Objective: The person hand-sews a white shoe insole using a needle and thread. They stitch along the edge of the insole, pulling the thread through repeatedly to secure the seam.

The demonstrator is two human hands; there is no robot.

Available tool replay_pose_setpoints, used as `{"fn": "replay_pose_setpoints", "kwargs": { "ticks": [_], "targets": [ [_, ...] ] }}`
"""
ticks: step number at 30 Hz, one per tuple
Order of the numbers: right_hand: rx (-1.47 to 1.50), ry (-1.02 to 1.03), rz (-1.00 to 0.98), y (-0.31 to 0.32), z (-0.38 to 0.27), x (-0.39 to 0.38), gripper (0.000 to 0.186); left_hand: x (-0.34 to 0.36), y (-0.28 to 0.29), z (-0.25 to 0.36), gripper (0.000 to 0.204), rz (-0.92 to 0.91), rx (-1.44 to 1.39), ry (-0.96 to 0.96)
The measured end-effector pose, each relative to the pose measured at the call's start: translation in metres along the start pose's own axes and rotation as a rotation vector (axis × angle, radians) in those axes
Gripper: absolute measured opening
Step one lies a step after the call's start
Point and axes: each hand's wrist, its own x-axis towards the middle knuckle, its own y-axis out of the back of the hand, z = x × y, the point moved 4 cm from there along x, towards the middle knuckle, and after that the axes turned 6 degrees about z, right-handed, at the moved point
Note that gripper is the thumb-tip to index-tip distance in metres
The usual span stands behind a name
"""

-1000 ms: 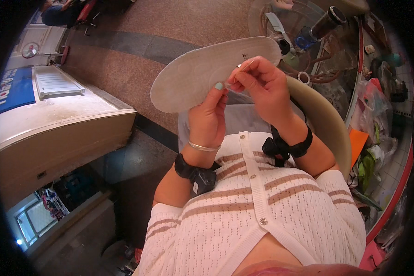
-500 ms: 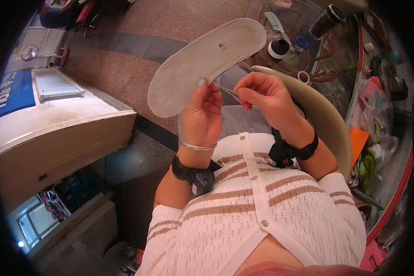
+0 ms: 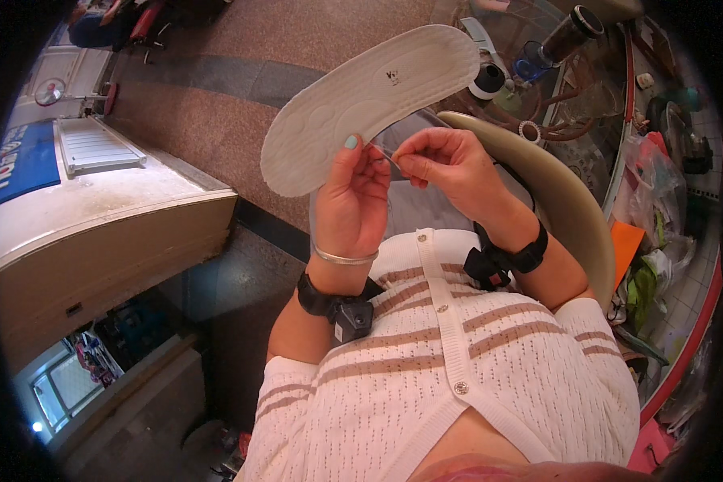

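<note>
A pale insole [image 3: 321, 120] with a stitched, quilted-looking surface and a small dark mark is held up in front of me, slanting up to the right. My left hand [image 3: 353, 205] is closed on its near edge, the thumb pressed on the upper face and the fingers curled beneath. My right hand [image 3: 454, 169] is beside it, thumb and forefinger pinched at the end of a thin strand [image 3: 384, 153] that looks like thread and runs to the insole's edge by my left fingers. Whether a needle is in that pinch is too small to tell.
At upper right, a glass table [image 3: 566, 112] bears a dark tumbler [image 3: 570, 36], a blue cup [image 3: 530, 68], a white-bladed knife [image 3: 480, 36] and a beaded ring [image 3: 530, 132]. A curved beige chair back [image 3: 574, 181] stands near my right arm. Plastic bags [image 3: 651, 177] lie farther right.
My right hand has moved left and closer to the insole, so the strand between them is shorter. The insole has shifted slightly up and right and tilted a little.
</note>
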Motion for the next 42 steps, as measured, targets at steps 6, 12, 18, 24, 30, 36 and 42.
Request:
{"fn": "replay_pose_setpoints", "kwargs": {
  "ticks": [6, 12, 18, 24, 30, 36, 42],
  "targets": [
    [-0.001, 0.017, -0.001, -0.001, 0.0, 0.001, 0.009, 0.0, 0.001, -0.001, 0.009, -0.001, 0.033, 0.007],
    [-0.035, 0.141, 0.041, 0.0, 0.001, 0.002, 0.009, -0.001, 0.0, -0.003, 0.009, 0.007, 0.057, 0.05],
    [-0.114, 0.295, 0.167, -0.005, -0.004, -0.003, 0.01, -0.004, -0.001, -0.005, 0.01, 0.067, 0.184, 0.023],
    [-0.111, 0.202, 0.162, -0.005, -0.006, -0.002, 0.01, -0.005, -0.003, -0.006, 0.016, 0.043, 0.221, -0.068],
    [-0.066, 0.277, 0.203, -0.006, -0.005, -0.002, 0.011, -0.003, -0.011, -0.008, 0.017, -0.017, 0.242, -0.146],
    [-0.364, 0.298, 0.348, 0.005, -0.009, -0.003, 0.012, 0.0, 0.0, -0.006, 0.015, 0.076, 0.235, -0.136],
    [-0.767, 0.854, 0.371, -0.017, -0.044, -0.015, 0.012, -0.002, -0.005, -0.008, 0.02, 0.037, 0.242, -0.25]
  ]
}}
